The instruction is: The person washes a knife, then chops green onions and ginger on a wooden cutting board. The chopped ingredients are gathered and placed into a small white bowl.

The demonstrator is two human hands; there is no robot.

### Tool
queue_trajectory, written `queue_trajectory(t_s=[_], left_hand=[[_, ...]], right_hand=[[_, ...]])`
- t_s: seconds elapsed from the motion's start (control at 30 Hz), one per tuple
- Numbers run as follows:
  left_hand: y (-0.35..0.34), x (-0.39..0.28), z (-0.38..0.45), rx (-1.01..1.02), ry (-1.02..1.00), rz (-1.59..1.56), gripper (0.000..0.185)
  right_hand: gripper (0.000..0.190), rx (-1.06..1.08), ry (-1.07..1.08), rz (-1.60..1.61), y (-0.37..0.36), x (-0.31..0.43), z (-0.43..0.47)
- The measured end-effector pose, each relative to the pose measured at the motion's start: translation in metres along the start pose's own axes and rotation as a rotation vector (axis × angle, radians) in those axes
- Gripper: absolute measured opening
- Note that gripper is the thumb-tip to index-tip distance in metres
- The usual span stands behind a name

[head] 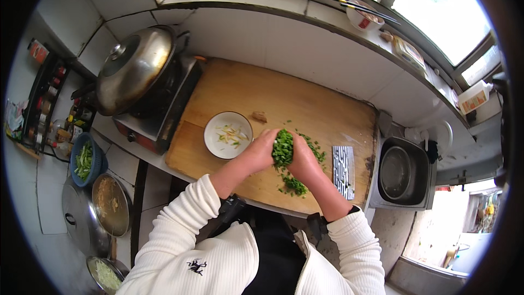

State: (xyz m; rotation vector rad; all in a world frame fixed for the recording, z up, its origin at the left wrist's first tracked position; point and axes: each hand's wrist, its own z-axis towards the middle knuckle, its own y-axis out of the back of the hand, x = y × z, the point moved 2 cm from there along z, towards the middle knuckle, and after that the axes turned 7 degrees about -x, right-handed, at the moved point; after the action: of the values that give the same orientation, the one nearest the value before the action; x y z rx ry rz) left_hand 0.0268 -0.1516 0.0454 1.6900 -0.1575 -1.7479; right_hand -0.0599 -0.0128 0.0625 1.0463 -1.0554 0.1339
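Between them, my left hand (260, 150) and my right hand (303, 155) clasp a heap of chopped green herbs (283, 148) above a wooden cutting board (262, 86). More chopped greens (294, 184) lie on the board below and to the right of the hands. Just left of my left hand stands a white bowl (213, 141) with yellowish and green shreds in it. A small brown piece (259, 116), perhaps ginger, rests beyond the bowl. To the right of my right hand lies a cleaver (343, 172) with a patterned blade; its handle cannot be made out.
A lidded wok (137, 69) sits on a stove at the left. Below it are a blue basket (100, 164) of cut greens and metal pans (123, 225). A sink (421, 176) holding a basin adjoins the board's right end. Chopsticks lie across a bowl (360, 23) on the windowsill.
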Motion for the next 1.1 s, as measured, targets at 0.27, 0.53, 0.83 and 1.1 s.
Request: queue_trajectory(t_s=[0.27, 0.53, 0.83, 1.1], left_hand=[[0.097, 0.070, -0.024, -0.041, 0.285, 0.323, 0.079], [0.127, 0.093, -0.040, 0.058, 0.163, 0.314, 0.064], [0.122, 0.092, -0.033, -0.209, 0.113, 0.304, 0.030], [0.114, 0.075, -0.029, -0.086, -0.063, 0.506, 0.024]], right_hand=[[0.069, 0.191, 0.066, -0.063, -0.131, 0.041, 0.072], [0.058, 0.182, 0.180, -0.393, -0.124, 0.061, 0.081], [0.022, -0.175, 0.275, -0.218, -0.125, 0.083, 0.064], [0.015, -0.098, 0.280, 0.024, -0.111, 0.077, 0.049]])
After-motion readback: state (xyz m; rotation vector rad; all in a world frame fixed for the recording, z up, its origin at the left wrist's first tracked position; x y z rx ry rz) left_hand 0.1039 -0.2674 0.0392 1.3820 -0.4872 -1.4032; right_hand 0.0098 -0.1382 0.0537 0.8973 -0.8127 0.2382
